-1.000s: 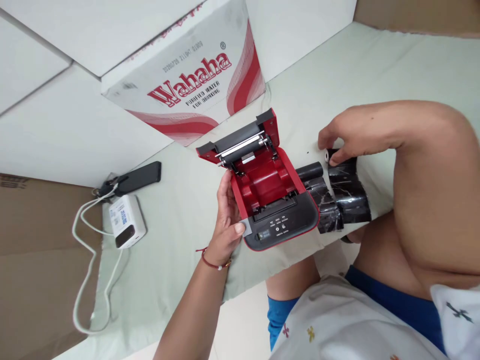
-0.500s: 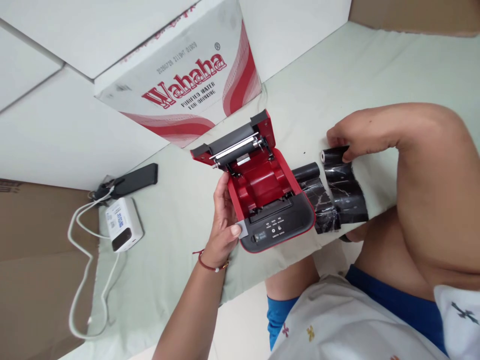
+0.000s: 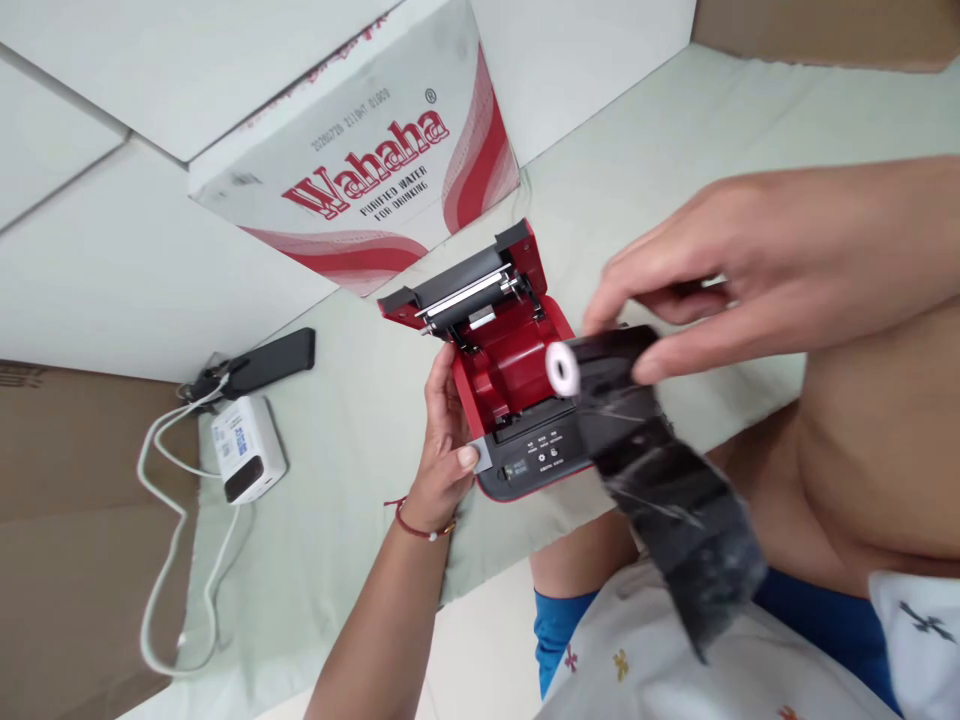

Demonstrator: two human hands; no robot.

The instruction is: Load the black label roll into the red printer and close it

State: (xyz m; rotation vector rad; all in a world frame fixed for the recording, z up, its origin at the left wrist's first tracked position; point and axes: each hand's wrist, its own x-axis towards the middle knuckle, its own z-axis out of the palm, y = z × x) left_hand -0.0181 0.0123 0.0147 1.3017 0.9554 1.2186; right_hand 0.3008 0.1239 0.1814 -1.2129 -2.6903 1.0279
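A small red and black printer point(image 3: 517, 365) lies on the light green cloth with its lid raised, baring a hollow red bay. At its left side, my left hand point(image 3: 450, 425) grips the body, thumb on the grey tab by the front corner. Pinched between thumb and fingers, my right hand point(image 3: 697, 270) holds a roll of black film point(image 3: 611, 365) with a white core. The roll hangs in the air over the printer's right side. Its loose strip trails down towards my lap. A second black roll, seen earlier beside the printer, is now hidden.
Behind the printer stands a white and red Wahaha water carton point(image 3: 367, 170). To the left lie a white power bank point(image 3: 247, 450), a black phone-like object point(image 3: 274, 362) and a looped white cable point(image 3: 176, 510). A brown cardboard box point(image 3: 82, 540) borders the left side.
My right hand has lifted the black film roll off the cloth and carried it left and towards me, over the printer's side. The left hand and printer have hardly moved.
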